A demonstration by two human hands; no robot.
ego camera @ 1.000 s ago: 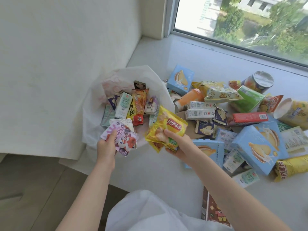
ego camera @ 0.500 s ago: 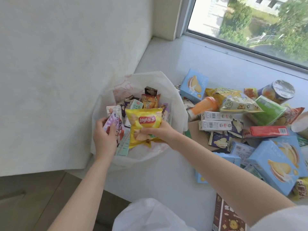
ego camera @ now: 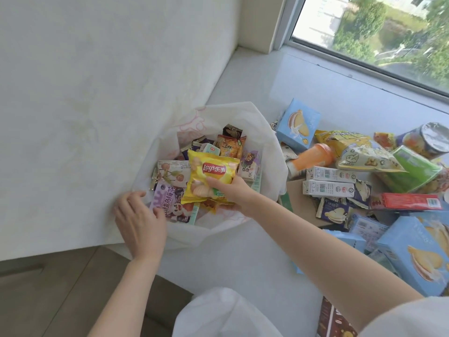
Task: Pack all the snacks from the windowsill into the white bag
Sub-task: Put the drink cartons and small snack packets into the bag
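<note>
left hand (ego camera: 139, 221) at 8 o'clock of the frame, fingers loosely spread and relaxed, holding nothing, fingertips at the near-left rim of the white bag (ego camera: 264, 132); thumb just beside the purple snack pouch (ego camera: 170, 203), contact hard to tell

white bag sits at frame centre on the windowsill (ego camera: 243, 259), mouth wide, pressed against the white wall (ego camera: 97, 93) at its 9 o'clock. inside: purple snack pouch at 7 o'clock of the bag mouth, a pale packet with fruit print (ego camera: 171, 173) just above it, orange-brown packet (ego camera: 229, 147) and dark small packet (ego camera: 232, 131) at 12 o'clock, small pale carton (ego camera: 211, 150) near them

right hand (ego camera: 233, 194) at 5 o'clock of the bag mouth, thumb on top and fingers curled under, pinching the yellow Lay's chip bag (ego camera: 211, 176) by its lower right corner; chip bag lies over the bag contents, logo up

right of the bag, 3 o'clock of frame, loose pile on the sill: light blue box (ego camera: 297, 124) leaning, orange cup (ego camera: 311, 158) on its side, two white cartons (ego camera: 328, 182) stacked flat, yellow popcorn bag (ego camera: 364, 156), green pack (ego camera: 413, 169), foil-top can (ego camera: 430, 139), red box (ego camera: 408, 201), big blue box (ego camera: 418, 256) at 4 o'clock

window (ego camera: 376, 32) at 1 o'clock
</note>
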